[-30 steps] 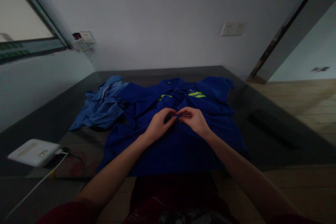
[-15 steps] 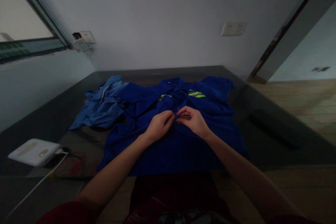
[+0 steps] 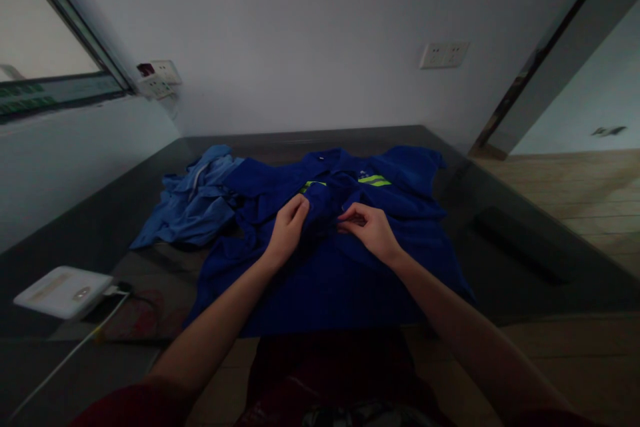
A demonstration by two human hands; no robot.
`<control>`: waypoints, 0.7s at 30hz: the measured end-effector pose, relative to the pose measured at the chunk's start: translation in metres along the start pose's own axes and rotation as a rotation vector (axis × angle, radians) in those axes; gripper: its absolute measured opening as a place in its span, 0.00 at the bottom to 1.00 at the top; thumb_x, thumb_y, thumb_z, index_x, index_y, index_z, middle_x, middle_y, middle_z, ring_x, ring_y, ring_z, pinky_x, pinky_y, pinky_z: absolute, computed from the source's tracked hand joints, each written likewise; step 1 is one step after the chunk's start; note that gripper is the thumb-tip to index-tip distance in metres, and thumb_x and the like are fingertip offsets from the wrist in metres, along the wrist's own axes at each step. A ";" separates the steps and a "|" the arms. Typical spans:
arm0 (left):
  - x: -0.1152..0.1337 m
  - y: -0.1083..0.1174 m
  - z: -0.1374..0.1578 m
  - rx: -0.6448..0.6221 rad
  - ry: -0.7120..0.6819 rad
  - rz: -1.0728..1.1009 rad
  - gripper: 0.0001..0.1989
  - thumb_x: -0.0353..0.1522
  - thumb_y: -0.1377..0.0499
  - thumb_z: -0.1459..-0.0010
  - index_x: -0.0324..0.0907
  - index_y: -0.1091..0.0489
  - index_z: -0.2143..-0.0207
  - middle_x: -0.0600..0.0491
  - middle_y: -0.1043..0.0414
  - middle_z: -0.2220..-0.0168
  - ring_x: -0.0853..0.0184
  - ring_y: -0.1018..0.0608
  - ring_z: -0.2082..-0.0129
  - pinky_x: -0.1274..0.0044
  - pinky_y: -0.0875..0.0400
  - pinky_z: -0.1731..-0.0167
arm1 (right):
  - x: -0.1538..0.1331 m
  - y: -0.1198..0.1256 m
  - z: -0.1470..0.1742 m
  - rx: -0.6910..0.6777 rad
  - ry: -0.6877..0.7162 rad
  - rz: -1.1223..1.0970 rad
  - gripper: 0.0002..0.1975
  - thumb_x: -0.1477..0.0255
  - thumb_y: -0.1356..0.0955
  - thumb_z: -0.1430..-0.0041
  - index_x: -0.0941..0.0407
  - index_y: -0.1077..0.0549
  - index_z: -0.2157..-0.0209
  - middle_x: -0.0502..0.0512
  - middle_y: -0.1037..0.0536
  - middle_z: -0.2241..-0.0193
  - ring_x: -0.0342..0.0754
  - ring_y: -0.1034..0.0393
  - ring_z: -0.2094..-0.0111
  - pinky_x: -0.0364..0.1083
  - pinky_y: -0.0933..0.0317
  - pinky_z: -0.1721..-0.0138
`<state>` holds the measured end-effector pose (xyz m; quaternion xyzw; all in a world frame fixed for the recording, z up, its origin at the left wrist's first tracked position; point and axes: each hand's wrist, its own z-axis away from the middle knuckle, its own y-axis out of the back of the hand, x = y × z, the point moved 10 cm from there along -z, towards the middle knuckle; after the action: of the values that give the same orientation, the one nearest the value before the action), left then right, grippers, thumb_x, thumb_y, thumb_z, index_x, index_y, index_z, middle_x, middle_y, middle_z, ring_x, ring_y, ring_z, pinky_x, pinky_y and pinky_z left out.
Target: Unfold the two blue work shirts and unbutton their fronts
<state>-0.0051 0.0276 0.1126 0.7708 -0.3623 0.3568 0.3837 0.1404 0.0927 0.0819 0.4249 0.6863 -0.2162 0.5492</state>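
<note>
A dark blue work shirt (image 3: 410, 213) with yellow-green reflective strips lies spread on the dark table, its collar toward the wall. My left hand (image 3: 289, 227) is closed on the edge of the shirt's front, just below the left strip. To its right, my right hand (image 3: 367, 227) pinches the other side of the front, with thumb and forefinger together. Between the hands the cloth is bunched and a little raised. The exact bit of cloth in each pinch is too dark to make out.
A crumpled lighter blue garment (image 3: 195, 200) lies left of the shirt. Nearer on the left is a white box-like device (image 3: 65, 290) with a white cable (image 3: 70, 353) running off the front. A long black object (image 3: 517, 243) rests on the right. Wall sockets (image 3: 444, 55) are behind.
My left hand has moved left and slightly away from me, from beside the right hand to the shirt's left front edge. My right hand has barely moved.
</note>
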 end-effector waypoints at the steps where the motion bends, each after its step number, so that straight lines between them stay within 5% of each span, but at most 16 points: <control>1: -0.002 0.012 -0.003 0.078 0.019 0.030 0.14 0.36 0.51 0.39 0.42 0.45 0.77 0.58 0.47 0.77 0.72 0.40 0.75 0.81 0.43 0.73 | 0.001 0.002 -0.001 0.014 -0.006 0.004 0.11 0.64 0.28 0.52 0.56 0.28 0.73 0.52 0.23 0.75 0.48 0.25 0.72 0.47 0.30 0.67; 5: -0.020 0.038 -0.012 0.261 0.125 0.134 0.14 0.38 0.49 0.40 0.42 0.43 0.77 0.58 0.46 0.76 0.71 0.39 0.75 0.81 0.41 0.72 | -0.003 0.009 -0.001 0.069 0.011 0.031 0.07 0.67 0.29 0.50 0.56 0.29 0.71 0.51 0.24 0.75 0.48 0.26 0.72 0.47 0.31 0.68; 8: -0.039 0.020 -0.012 0.152 0.278 0.219 0.14 0.39 0.48 0.41 0.42 0.41 0.76 0.58 0.43 0.76 0.71 0.38 0.75 0.81 0.39 0.71 | -0.011 0.012 0.000 0.102 0.057 0.073 0.05 0.70 0.31 0.48 0.56 0.29 0.70 0.51 0.24 0.73 0.47 0.27 0.71 0.46 0.32 0.68; 11: -0.041 -0.029 0.002 -0.242 0.407 0.304 0.14 0.42 0.45 0.43 0.41 0.35 0.72 0.57 0.37 0.74 0.71 0.35 0.73 0.80 0.37 0.70 | -0.018 0.016 0.001 0.155 0.100 0.099 0.04 0.70 0.31 0.48 0.55 0.29 0.68 0.52 0.24 0.71 0.47 0.28 0.68 0.45 0.33 0.66; 14: -0.010 -0.086 0.048 -0.877 0.376 0.333 0.19 0.48 0.43 0.46 0.40 0.31 0.69 0.56 0.34 0.72 0.71 0.33 0.72 0.80 0.36 0.68 | -0.016 0.027 -0.001 0.215 0.082 -0.018 0.07 0.68 0.31 0.48 0.55 0.29 0.68 0.52 0.24 0.70 0.48 0.27 0.67 0.46 0.32 0.64; 16: 0.016 -0.104 0.085 -1.232 0.299 0.353 0.24 0.52 0.42 0.50 0.40 0.30 0.66 0.56 0.33 0.70 0.70 0.32 0.69 0.79 0.36 0.66 | -0.014 0.036 -0.003 0.243 0.045 -0.147 0.09 0.66 0.29 0.50 0.54 0.30 0.67 0.51 0.24 0.71 0.48 0.26 0.67 0.46 0.31 0.66; 19: 0.044 -0.102 0.119 -1.471 0.251 0.404 0.31 0.53 0.33 0.66 0.41 0.31 0.64 0.56 0.32 0.68 0.68 0.30 0.68 0.77 0.34 0.66 | -0.020 0.058 -0.003 0.321 0.002 -0.285 0.13 0.64 0.28 0.52 0.54 0.30 0.67 0.50 0.23 0.72 0.48 0.26 0.69 0.46 0.30 0.68; 21: 0.055 -0.087 0.122 -1.420 0.255 0.418 0.33 0.48 0.29 0.73 0.41 0.32 0.66 0.57 0.33 0.70 0.69 0.31 0.71 0.78 0.33 0.70 | -0.031 0.082 0.005 0.420 0.006 -0.345 0.14 0.64 0.27 0.54 0.54 0.30 0.66 0.50 0.22 0.71 0.48 0.25 0.70 0.46 0.30 0.68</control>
<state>0.1268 -0.0530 0.0742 0.2058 -0.5969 0.1891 0.7520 0.2113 0.1230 0.1233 0.4072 0.6902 -0.4430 0.4019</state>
